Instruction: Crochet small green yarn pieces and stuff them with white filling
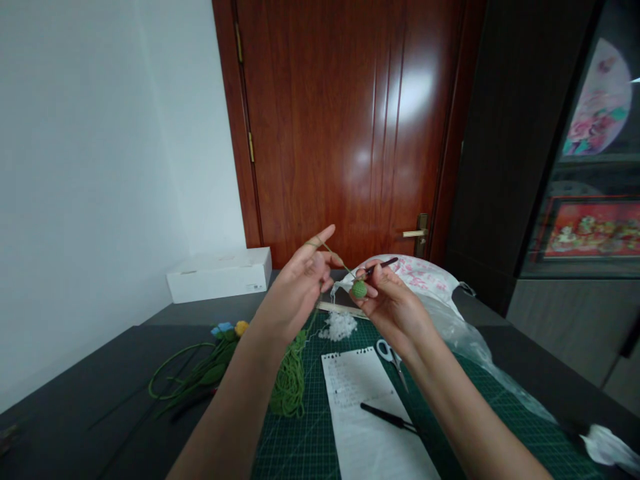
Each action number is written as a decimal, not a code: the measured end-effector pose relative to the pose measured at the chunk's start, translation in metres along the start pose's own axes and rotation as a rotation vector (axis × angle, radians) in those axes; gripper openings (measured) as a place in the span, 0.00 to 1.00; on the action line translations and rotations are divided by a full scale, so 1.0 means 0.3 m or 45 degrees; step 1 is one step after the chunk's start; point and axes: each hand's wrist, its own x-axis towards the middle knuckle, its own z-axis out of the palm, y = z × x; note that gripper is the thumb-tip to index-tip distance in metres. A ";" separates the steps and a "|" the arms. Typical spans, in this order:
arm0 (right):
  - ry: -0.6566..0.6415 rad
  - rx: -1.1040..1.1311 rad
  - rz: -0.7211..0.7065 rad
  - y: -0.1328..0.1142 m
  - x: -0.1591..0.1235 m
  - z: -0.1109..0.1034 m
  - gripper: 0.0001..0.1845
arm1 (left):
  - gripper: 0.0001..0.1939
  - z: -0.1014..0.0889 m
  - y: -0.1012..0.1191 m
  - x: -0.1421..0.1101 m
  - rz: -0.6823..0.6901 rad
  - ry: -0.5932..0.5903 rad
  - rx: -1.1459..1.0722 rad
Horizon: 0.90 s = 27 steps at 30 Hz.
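Note:
My left hand (297, 287) is raised with the index finger stretched out and the other fingers curled. Green yarn (341, 261) loops over that index finger and runs taut to a small round green crocheted piece (359, 289). In my right hand (395, 297) are a dark crochet hook (385, 265) and the crocheted piece, both pinched at the fingertips. The hook's tip is too small to make out at the stitches. A skein of green yarn (290, 380) lies on the cutting mat below my left forearm.
White stuffing (339, 326), a handwritten sheet (360, 393), dark tweezers (389, 419) and scissors (393, 360) lie on the green cutting mat (300, 447). Crocheted flowers (225, 340) are at left. A white box (220, 275) and a pink-patterned bag (425, 277) stand behind.

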 end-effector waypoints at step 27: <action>-0.032 -0.259 -0.251 -0.013 -0.025 0.035 0.10 | 0.30 0.082 0.007 -0.034 -0.149 0.001 -0.133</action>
